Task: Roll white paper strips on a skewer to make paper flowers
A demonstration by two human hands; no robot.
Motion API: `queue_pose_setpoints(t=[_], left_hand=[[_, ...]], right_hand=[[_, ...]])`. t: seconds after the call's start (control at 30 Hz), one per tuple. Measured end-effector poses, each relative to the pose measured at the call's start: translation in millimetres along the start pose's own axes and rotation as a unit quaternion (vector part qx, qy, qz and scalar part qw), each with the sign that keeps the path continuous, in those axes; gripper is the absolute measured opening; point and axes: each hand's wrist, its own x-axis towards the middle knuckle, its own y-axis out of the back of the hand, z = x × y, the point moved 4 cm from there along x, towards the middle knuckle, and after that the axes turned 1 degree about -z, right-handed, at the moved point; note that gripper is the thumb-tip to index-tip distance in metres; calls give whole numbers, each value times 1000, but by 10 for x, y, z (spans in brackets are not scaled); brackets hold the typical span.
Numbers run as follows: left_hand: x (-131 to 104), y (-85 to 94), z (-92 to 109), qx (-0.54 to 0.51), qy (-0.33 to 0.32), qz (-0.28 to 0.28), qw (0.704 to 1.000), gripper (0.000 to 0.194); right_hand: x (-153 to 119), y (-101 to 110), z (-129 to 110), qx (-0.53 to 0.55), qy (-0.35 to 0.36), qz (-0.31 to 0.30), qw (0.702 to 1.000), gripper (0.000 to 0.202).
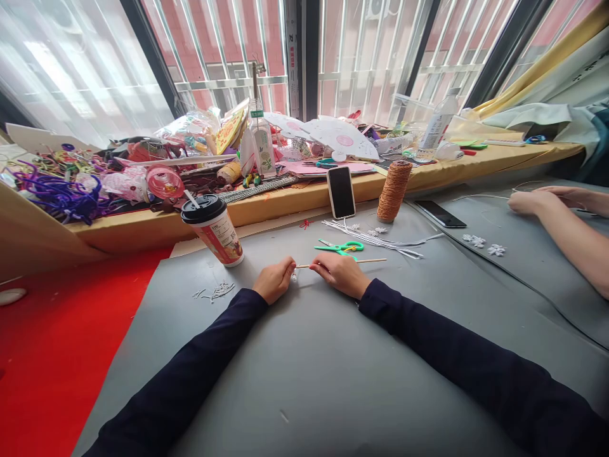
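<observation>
A thin wooden stick point(372, 261) runs level between my two hands, just above the grey table point(304, 368). My right hand point(341, 273) is closed round its middle, and the stick's right end sticks out beyond the knuckles. At the left end, my left hand point(276, 279) pinches with thumb and forefinger. A small white piece point(294, 275) shows under those fingertips; I cannot tell whether it is tied to the stick. Behind my right hand lie green-handled scissors point(340, 247). White cords point(390, 242) are spread beyond them.
A paper cup point(216, 235) with a straw stands left, near short white cord scraps point(219, 291). Further back are a propped phone point(341, 193) and an orange twine spool point(394, 192). At right are a flat phone point(440, 214), white knotted flowers point(497, 251) and another person's hands point(537, 200).
</observation>
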Motion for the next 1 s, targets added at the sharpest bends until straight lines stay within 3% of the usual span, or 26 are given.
queue_pose_setpoints(t=[0.17, 0.4, 0.87, 1.0], left_hand=[[41, 7, -31, -106, 12, 11, 994, 32], [116, -36, -125, -284, 26, -34, 958, 32], [125, -76, -177, -343, 56, -49, 936, 32], [123, -98, -203, -408, 84, -39, 908, 37]], right_hand=[[-1, 5, -2, -3, -5, -1, 1000, 34], [2, 6, 9, -3, -15, -2, 1000, 33], [-1, -14, 28, 15, -20, -13, 1000, 33], [-1, 6, 18, 5, -41, -3, 999, 35]])
